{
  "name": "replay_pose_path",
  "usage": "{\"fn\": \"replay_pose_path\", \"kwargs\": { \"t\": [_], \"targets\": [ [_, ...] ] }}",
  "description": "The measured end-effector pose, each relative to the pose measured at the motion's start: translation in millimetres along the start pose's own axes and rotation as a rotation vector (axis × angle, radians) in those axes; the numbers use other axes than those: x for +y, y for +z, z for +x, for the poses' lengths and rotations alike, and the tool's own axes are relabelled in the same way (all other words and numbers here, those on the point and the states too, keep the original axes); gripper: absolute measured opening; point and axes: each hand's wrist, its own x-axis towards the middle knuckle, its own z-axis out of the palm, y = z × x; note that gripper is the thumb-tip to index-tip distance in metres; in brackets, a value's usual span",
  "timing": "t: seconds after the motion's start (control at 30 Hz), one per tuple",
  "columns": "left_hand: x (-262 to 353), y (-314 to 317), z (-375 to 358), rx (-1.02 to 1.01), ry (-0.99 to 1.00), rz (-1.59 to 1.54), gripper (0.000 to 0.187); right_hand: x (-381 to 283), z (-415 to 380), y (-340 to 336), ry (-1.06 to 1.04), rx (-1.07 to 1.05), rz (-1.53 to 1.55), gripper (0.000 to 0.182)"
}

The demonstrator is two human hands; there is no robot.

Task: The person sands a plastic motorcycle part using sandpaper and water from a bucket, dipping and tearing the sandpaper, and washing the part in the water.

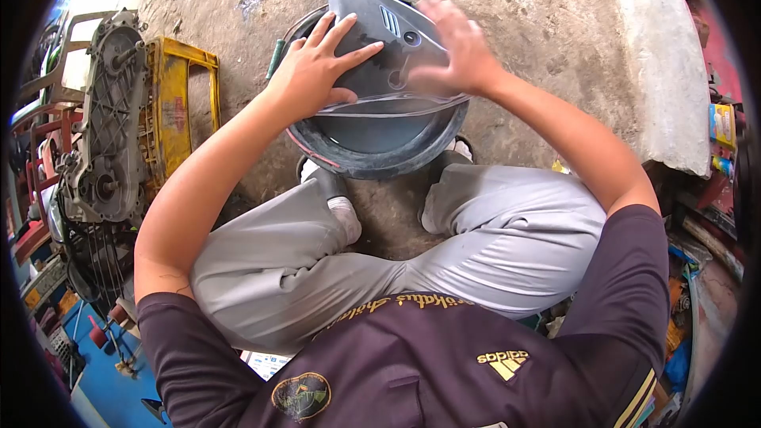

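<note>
Flatly splayed at upper centre, the left hand (311, 71) touches a pointed plastic panel (374, 70) over a round basin (388, 162); the blurred right hand (461, 51) is open.

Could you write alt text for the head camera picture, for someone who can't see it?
A person's left hand lies spread on a dark, pointed panel set across a round black basin; the right hand, blurred, is at the panel's other side. Below are grey trousers; at the picture's left, a yellow crate and a metal casing.
</note>
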Motion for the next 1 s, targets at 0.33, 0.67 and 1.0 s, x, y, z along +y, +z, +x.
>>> {"fn": "replay_pose_path", "kwargs": {
  "t": [0.33,0.67,1.0],
  "targets": [
    [3.3,-6.9,3.1,-0.08,-0.029,0.024,0.097,20.9,-1.6,-5.2,0.347,-0.331,0.236,0.147],
    [5.0,-10.1,2.4,-0.061,-0.037,-0.025,0.096,38.3,4.7,4.4,0.679,-0.295,0.334,0.126],
    [4.2,-15.6,-0.2,-0.086,0.005,-0.04,0.096,53.6,-11.4,-3.7,0.4,-0.231,0.461,0.108]
  ]
}}
